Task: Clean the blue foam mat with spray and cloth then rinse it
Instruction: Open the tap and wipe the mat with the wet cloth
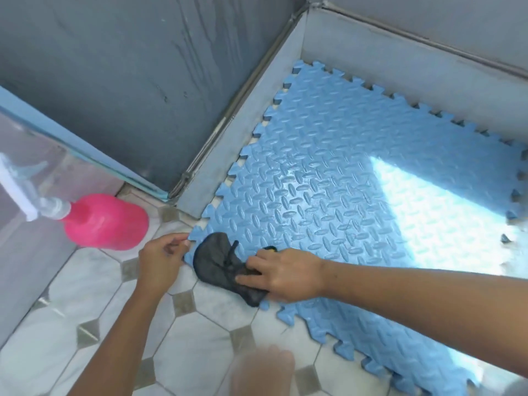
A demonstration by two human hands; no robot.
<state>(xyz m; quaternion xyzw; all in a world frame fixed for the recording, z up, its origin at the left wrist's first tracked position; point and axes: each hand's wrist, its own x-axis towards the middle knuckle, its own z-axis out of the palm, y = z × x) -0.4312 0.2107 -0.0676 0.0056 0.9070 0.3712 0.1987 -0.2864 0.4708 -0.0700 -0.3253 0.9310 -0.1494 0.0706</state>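
1 blue foam puzzle mat (pixel 328 172) fills frame centre-right; left hand (pixel 161 258) pinches its lower-left corner, right hand (pixel 285 274) fingers flat pressing 1 dark grey cloth (pixel 217 261) there; 1 pink plastic spray bottle (pixel 108 221) at left

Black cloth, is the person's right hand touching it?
Touching. The head view shows the right hand with its fingers resting right on the black cloth, which lies on a corner of the blue foam mat.
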